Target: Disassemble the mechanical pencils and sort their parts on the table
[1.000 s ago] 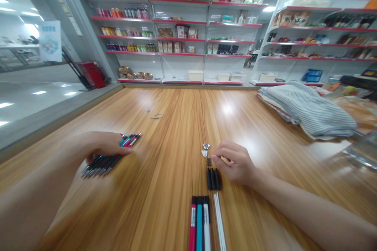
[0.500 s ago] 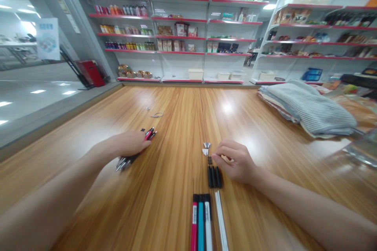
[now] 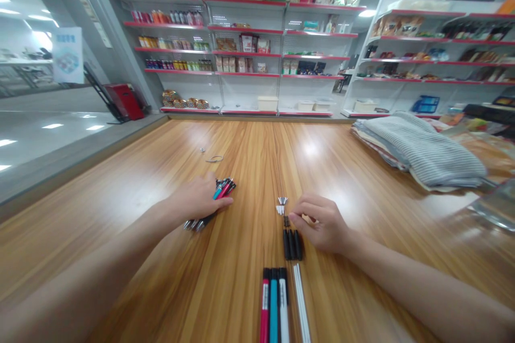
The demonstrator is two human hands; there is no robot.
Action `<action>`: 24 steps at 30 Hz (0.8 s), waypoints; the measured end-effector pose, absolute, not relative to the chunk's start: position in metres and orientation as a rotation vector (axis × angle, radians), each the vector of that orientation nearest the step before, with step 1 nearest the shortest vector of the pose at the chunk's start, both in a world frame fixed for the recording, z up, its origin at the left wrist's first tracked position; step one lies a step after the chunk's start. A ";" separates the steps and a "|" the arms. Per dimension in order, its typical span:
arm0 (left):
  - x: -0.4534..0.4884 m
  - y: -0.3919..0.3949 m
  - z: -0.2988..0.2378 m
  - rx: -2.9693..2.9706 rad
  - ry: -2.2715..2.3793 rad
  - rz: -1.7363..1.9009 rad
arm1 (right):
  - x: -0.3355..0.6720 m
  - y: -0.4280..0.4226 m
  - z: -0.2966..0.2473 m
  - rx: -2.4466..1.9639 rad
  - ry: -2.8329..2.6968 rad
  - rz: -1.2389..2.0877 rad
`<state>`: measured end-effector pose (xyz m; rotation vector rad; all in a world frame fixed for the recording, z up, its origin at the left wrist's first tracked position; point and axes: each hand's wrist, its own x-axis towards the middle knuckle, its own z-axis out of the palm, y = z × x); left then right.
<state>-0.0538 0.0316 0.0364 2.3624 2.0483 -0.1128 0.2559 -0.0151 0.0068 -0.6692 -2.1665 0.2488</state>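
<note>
My left hand is closed over a bunch of pens, with pink, teal and black barrels poking out beyond the fingers and metallic tips below the palm. My right hand rests on the wood with curled fingers, thumb near the forefinger, and nothing shows in it. Just left of it lie small silver cones, short white pieces, small dark pieces and black grips. Nearer to me lie pink, teal and white pen barrels beside thin white refills.
A pale loop and a tiny shiny piece lie on the wooden table past my left hand. Folded striped cloth and a clear container are at the right. Stocked shelves stand beyond the far edge.
My left hand has slid the bunch of pens to the right across the table, and more coloured barrels show. My right hand stays in about the same place.
</note>
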 end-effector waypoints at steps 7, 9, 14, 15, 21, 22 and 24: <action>-0.046 0.037 0.003 2.449 2.034 0.105 | 0.256 -0.015 0.007 -0.678 -2.169 0.264; -0.046 0.040 -0.004 2.420 2.041 0.116 | 0.256 -0.016 0.007 -0.686 -2.172 0.262; -0.050 0.046 -0.009 2.378 2.079 0.196 | 0.256 -0.016 0.007 -0.690 -2.174 0.256; -0.053 0.048 -0.007 2.349 2.091 0.212 | 0.256 -0.016 0.007 -0.691 -2.173 0.254; -0.094 0.065 0.025 2.200 2.125 0.122 | 0.257 -0.016 0.006 -0.704 -2.175 0.251; -0.102 0.067 0.029 2.189 2.108 0.074 | 0.257 -0.016 0.006 -0.705 -2.176 0.254; -0.114 0.071 0.033 2.178 2.036 -0.026 | 0.257 -0.015 0.005 -0.708 -2.176 0.256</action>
